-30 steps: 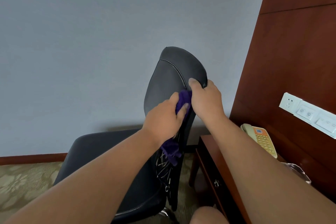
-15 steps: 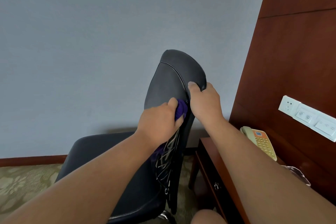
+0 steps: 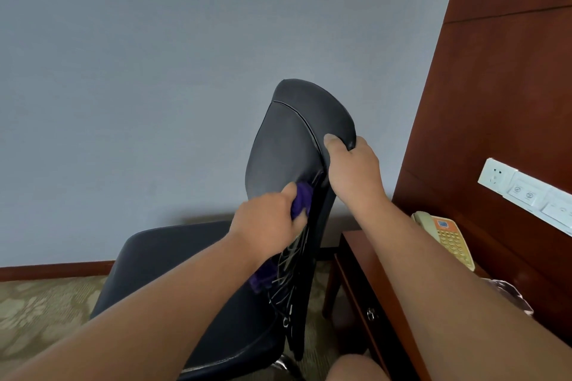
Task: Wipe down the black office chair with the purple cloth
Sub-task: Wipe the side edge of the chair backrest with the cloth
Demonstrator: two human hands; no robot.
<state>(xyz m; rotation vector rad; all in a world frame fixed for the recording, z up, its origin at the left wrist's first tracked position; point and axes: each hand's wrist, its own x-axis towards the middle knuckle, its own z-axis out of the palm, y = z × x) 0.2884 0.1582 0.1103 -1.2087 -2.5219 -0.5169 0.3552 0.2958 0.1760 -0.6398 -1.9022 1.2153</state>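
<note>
The black office chair point(image 3: 288, 145) stands by the grey wall point(image 3: 154, 86). Its smooth backrest has a stitched seam near the top and pale scratch-like lines on its rear side. The purple cloth point(image 3: 301, 199) is bunched in the closed left grip point(image 3: 266, 223) and pressed to the backrest's edge, with a tail hanging below. The right grip point(image 3: 353, 170) clasps the backrest's upper edge. A beige telephone point(image 3: 445, 238) lies on the wooden surface point(image 3: 362, 269) beside the chair.

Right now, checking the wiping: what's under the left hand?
The cloth, gripped against the chair back, one end hanging below. The left hand hides the cloth's middle.
</note>
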